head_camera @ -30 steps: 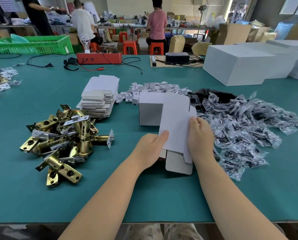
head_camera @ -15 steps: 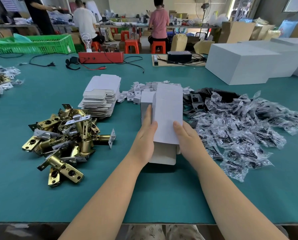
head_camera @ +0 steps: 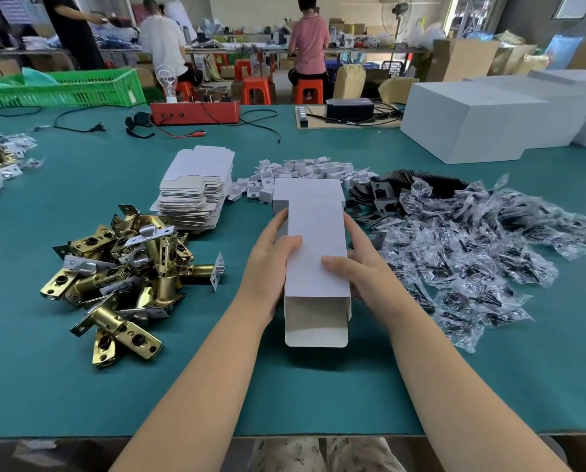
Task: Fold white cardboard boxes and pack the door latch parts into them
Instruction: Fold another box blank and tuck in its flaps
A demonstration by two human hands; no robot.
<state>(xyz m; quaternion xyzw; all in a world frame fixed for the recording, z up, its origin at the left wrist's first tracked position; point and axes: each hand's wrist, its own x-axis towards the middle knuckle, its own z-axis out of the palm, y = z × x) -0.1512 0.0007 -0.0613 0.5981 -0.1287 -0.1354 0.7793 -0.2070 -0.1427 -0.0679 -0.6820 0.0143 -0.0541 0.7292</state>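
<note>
A white cardboard box [head_camera: 315, 240], squared up into a long tube, is held above the green table with its open end and loose flap facing me. My left hand [head_camera: 267, 264] grips its left side, thumb on top. On the right side my right hand [head_camera: 363, 267] grips it the same way. A pile of brass door latch parts [head_camera: 121, 274] lies to the left. Flat white box blanks [head_camera: 196, 189] are stacked behind the pile. Another folded white box [head_camera: 279, 202] stands just behind the held one.
Small white cardboard inserts [head_camera: 305, 172] lie scattered behind the box. Clear bags of dark screws [head_camera: 472, 247] and black plates [head_camera: 380, 199] spread to the right. Large white cartons [head_camera: 472, 120] stand far right, a red device [head_camera: 192, 112] and a green crate [head_camera: 63, 90] at the back.
The flat blank has been opened into a squared tube and turned so its open end faces me. Both hands shifted from its lower edge to gripping its two sides.
</note>
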